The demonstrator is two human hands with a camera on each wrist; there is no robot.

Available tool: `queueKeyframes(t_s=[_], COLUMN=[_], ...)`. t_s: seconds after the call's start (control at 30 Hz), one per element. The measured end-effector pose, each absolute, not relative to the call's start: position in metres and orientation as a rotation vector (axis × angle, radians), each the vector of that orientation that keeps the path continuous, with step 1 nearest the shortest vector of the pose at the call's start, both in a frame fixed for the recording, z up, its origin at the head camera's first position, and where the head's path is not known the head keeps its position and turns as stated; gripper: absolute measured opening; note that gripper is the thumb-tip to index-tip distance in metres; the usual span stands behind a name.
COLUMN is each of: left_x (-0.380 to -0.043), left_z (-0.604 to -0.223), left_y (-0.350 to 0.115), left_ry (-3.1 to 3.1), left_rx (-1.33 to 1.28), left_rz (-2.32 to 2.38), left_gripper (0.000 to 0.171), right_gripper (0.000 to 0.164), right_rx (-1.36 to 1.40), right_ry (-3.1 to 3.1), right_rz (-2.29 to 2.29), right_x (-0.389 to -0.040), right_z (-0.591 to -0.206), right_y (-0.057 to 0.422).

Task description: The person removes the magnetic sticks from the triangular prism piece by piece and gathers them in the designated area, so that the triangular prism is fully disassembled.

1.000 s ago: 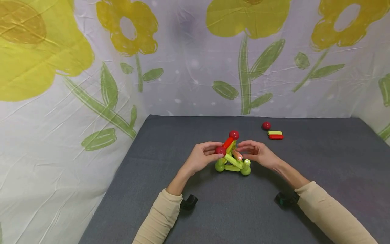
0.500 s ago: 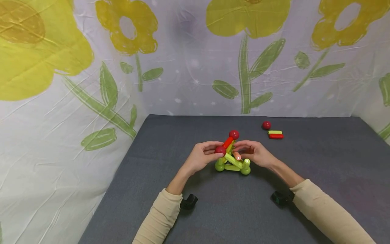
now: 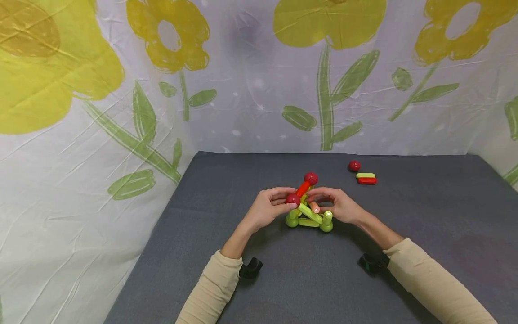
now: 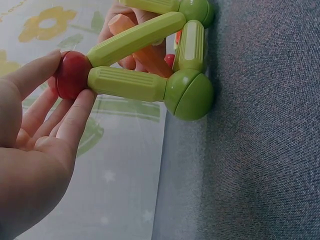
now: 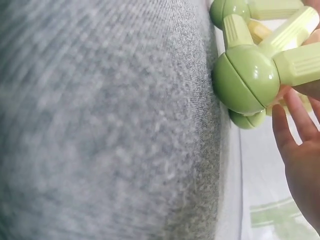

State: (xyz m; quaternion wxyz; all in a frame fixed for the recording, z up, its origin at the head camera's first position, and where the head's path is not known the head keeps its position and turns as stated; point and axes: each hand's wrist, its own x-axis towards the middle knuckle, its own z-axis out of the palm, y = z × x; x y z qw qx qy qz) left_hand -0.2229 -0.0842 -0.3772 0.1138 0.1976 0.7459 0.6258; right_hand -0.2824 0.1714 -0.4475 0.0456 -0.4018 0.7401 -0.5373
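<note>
A toy frame of building rods and balls stands on the dark table. My left hand [image 3: 269, 208] pinches its red ball [image 4: 73, 75] between thumb and fingers. From that ball, light-green rods [image 4: 127, 84] slope down to green balls [image 4: 189, 94], and a red rod [image 3: 302, 189] joins it to another red ball [image 3: 310, 178]. At the frame's right side, my right hand [image 3: 338, 205] holds an orange rod [image 3: 314, 207] between fingers and thumb, its fingertips partly hidden by the frame. A short green rod [image 3: 328, 218] stands up from the front-right green ball [image 5: 246, 79].
Further back on the right lie a loose red ball [image 3: 354, 166], a light-green rod [image 3: 366, 175] and a red rod [image 3: 367, 181]. Black wrist mounts [image 3: 251, 268] sit under both forearms. A flowered cloth [image 3: 251, 81] hangs behind the table [image 3: 283, 288].
My right hand has moved left, further into the frame, and the orange rod has shifted slightly and turned with it. The left hand keeps its hold on the red ball.
</note>
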Motion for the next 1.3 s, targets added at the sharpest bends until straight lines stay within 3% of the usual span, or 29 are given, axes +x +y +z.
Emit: queueKeyframes(t_s=[0.43,0.93,1.3], left_x=[-0.223,-0.222,-0.24], left_z=[-0.377,-0.375,-0.404], left_y=[-0.084,-0.083,-0.084], left_ry=[2.18,2.187,2.174], left_rx=[0.585,0.574,0.563], left_rz=[1.839,1.834,1.853], left_gripper=[0.042,0.042,0.045], right_gripper=[0.05,0.055,0.058], right_rx=[-1.159,-0.471,-0.489], right_ry=[2.298,1.95,1.802], right_rz=[-1.731,-1.952,-1.944], right_x=[-0.281,-0.284,-0.282], right_z=[-0.449,-0.455,-0.458], right_y=[0.182,0.194,0.185])
